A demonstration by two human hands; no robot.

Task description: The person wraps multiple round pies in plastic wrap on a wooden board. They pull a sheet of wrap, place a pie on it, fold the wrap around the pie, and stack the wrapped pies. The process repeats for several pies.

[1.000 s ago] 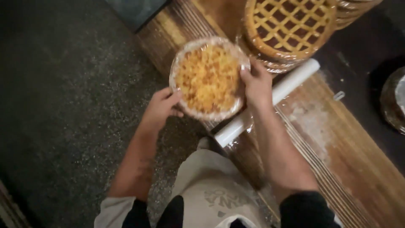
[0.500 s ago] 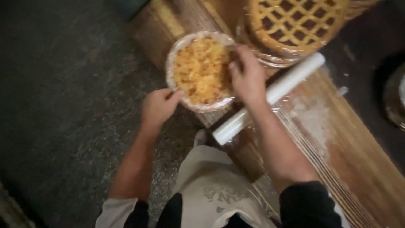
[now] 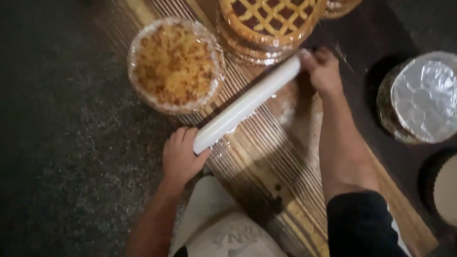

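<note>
The left hand point(image 3: 181, 159) is curling its fingers around the near end of a long white roll of plastic film point(image 3: 247, 103), lying diagonally on the wooden table point(image 3: 304, 223) beside a film-wrapped round crumble pie point(image 3: 175, 64); the right hand point(image 3: 323, 70) is gripping its far end.

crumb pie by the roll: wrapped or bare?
Wrapped. Clear film covers the crumb pie, glossy and puckered at its rim; more film stretches from it towards the roll.
</note>
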